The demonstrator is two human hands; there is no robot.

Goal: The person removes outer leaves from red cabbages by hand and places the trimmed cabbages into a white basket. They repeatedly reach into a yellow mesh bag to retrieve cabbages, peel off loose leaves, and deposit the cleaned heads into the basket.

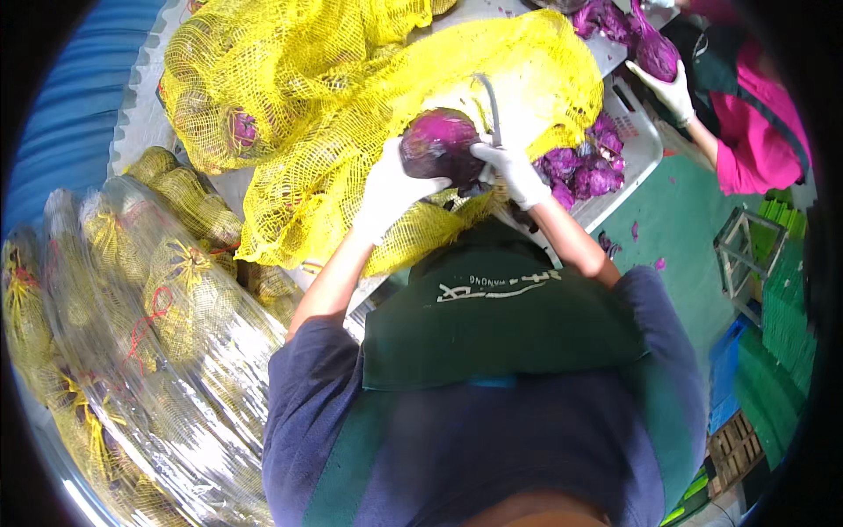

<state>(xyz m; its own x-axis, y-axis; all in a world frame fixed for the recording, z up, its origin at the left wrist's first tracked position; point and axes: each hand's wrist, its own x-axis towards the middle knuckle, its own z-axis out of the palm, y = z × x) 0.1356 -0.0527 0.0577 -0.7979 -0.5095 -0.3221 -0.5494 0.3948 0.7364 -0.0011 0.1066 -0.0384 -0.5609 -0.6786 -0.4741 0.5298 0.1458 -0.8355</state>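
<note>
A red cabbage [440, 148] with a bright purple patch on top is between my gloved hands. Its left side and underside rest in my left hand [395, 191]. My right hand [514, 172] grips a knife [492, 109] whose narrow, curved blade points away from me, while its fingers touch the cabbage's right side. Beneath and around the cabbage spreads a yellow mesh sack [329, 178], glaring white in strong light beyond the knife. My right palm and most of the knife handle are hidden.
Purple leaves [579, 168] lie in a pale plastic crate [649, 141] to the right. Another filled mesh sack [263, 72] sits at the far left. Film-wrapped sacks [191, 316] are stacked beside me. Across the right corner, a co-worker's gloved hand [672, 92] holds a purple cabbage [657, 58].
</note>
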